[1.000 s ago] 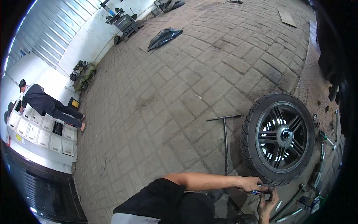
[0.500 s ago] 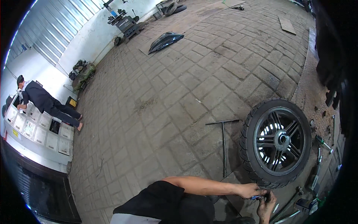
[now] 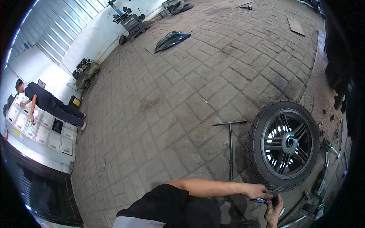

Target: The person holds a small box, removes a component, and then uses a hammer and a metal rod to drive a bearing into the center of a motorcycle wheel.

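My left hand reaches across from the left, its fingers closed on a small blue-and-white thing whose kind I cannot make out. My right hand comes up from the lower edge, and its bent, dark-smudged fingertips meet those of the left. Whatever sits between the right fingers is hidden. Just beyond both hands lies a motorcycle wheel with a black tyre and dark spokes, flat on its side. A T-handle wrench rests on the paving left of the wheel.
Right of the wheel lie a green-handled screwdriver, a ratchet-like metal tool and a can. A glossy dark panel lies farther off. Another person stands at white drawers on the left, near a machine.
My view has shifted slightly. My hands stay together in nearly the same place by the tyre. At the drawers, the other person has lowered an arm onto the fronts.
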`<act>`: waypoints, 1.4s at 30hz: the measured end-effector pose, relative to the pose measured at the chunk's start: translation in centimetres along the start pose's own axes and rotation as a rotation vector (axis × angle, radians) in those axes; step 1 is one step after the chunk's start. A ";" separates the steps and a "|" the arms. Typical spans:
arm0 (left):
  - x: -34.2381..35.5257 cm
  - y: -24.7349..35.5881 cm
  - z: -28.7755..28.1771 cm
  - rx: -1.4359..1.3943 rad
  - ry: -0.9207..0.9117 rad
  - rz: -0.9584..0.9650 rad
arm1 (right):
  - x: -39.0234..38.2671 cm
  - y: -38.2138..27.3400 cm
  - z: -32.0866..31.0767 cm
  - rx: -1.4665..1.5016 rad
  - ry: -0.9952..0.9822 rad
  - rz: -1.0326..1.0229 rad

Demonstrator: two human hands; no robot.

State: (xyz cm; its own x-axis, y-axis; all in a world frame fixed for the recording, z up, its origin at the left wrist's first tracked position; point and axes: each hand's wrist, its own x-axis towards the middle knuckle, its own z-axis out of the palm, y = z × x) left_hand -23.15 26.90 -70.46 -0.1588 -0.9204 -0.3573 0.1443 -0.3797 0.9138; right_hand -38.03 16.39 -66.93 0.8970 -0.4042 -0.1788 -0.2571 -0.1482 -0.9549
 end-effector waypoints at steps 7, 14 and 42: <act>-1.5 1.0 -1.0 0.199 0.282 0.190 | 0.0 -0.8 1.3 0.051 0.070 -0.087; -1.7 5.2 -1.6 0.292 0.225 0.429 | -0.1 -0.3 -0.3 0.288 0.173 -0.061; -2.2 6.1 -0.8 0.420 0.397 0.551 | 0.1 -4.1 1.0 0.424 0.306 -0.115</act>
State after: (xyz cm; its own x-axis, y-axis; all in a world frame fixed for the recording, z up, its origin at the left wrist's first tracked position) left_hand -21.11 26.57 -64.23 0.1990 -0.9599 0.1974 -0.2920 0.1342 0.9469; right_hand -36.57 17.85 -63.31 0.7490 -0.6606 -0.0507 0.0609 0.1448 -0.9876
